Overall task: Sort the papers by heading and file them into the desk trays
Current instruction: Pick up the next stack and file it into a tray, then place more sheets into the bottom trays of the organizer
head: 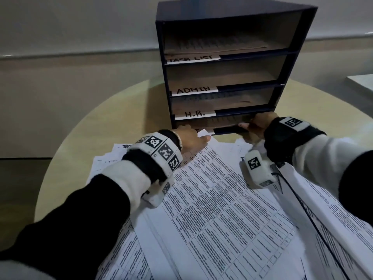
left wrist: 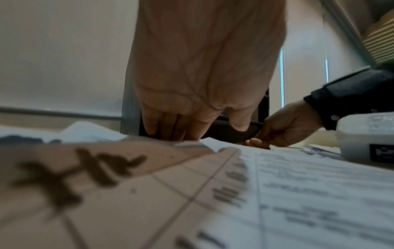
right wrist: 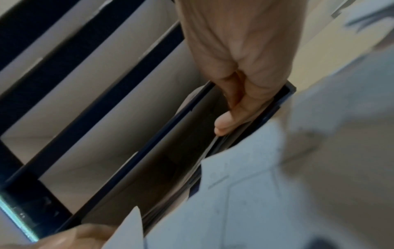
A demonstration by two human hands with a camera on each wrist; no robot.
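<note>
My right hand (head: 254,126), at centre right of the head view, is at the right end of the bottom slot of the desk tray unit (head: 228,63); the right wrist view shows the thumb (right wrist: 226,122) lying along a thin paper edge inside that slot with the other fingers curled beneath, so I judge it to be pinching the sheet being filed (head: 224,123). My left hand (head: 189,138), at centre of the frame, has its fingers extended and pressed down at the left end of the same slot, touching the front lip and the slot's partly hidden label; it grips nothing. Step in hand: seating a sorted sheet in the bottom slot. The next move calls for pushing the sheet fully back and square, releasing, then reading the heading of the next sheet from the loose papers (head: 212,199), which cover the round bench (head: 125,110) in the lower half of the frame, just in front of the unit. Count: one tray unit with four slots; three readable labels, TASK LIST (head: 191,59), ADMIN (head: 193,90) and H.R. (head: 194,114), the fourth label covered. Papers lie in the top, third and bottom slots; none are visible in the ADMIN slot. The loose sheets overlap too much to count; there are many.
</note>
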